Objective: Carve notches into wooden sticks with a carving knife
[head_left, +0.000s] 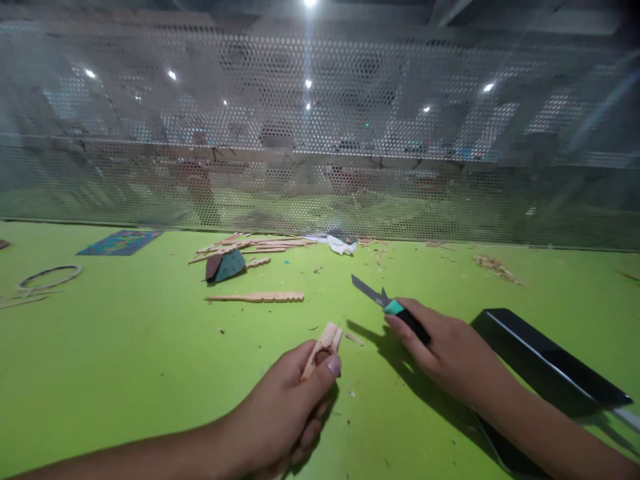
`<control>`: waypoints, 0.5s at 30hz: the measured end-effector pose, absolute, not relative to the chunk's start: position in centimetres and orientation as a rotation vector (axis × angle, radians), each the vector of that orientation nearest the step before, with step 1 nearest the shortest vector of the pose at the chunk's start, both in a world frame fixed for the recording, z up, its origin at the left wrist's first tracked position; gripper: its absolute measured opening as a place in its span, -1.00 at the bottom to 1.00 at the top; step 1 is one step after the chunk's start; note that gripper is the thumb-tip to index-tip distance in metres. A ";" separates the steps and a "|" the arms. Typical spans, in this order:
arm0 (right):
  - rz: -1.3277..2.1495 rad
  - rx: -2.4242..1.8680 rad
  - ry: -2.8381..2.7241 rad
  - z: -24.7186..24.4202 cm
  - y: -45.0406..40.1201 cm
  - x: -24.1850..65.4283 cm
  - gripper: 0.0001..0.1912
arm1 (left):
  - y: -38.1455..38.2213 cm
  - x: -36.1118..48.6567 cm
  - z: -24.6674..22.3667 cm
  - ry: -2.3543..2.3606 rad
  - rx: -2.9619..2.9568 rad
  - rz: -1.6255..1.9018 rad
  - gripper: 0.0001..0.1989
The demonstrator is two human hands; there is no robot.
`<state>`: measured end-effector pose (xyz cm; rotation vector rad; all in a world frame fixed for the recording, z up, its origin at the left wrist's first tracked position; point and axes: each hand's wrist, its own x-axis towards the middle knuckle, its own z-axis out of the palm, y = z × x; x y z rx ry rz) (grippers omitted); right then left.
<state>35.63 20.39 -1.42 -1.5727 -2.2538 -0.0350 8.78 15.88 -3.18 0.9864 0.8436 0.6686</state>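
My left hand is closed around a pale piece of wood with a rounded hollow near its top; the thumb presses beside that hollow. The lower part of the piece is hidden in the fist. To the right, my right hand grips a utility knife with a black and teal handle. Its blade points up and left, apart from the wood. Beyond both hands, a carved wooden stick with a notched end lies flat on the green table.
Folded sandpaper lies before a pile of wooden sticks. A black panel-like object is by my right forearm. Wood shavings, a white tissue, a ring and a patterned card lie near the perforated screen.
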 end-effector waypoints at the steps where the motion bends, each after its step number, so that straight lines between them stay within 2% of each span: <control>1: -0.017 -1.556 -2.274 -1.6 20.2 35.6 -0.52 | 15.9 8.8 -3.2 0.836 0.976 0.676 -0.65; 4: 0.055 -1.475 -2.343 -1.9 19.4 35.1 -0.57 | 16.0 8.8 -3.2 0.828 0.939 0.707 -0.64; 9: 0.222 -1.394 -2.376 -1.2 18.5 33.9 -0.64 | 16.4 9.0 -2.8 0.807 0.873 0.700 -0.48; 13: 0.335 -1.355 -2.363 -0.5 18.2 33.4 -0.69 | 16.4 8.8 -2.8 0.758 0.847 0.715 -0.64; 15: 0.372 -1.326 -2.371 -0.4 18.1 33.3 -0.71 | 16.2 8.6 -3.0 0.755 0.829 0.706 -0.65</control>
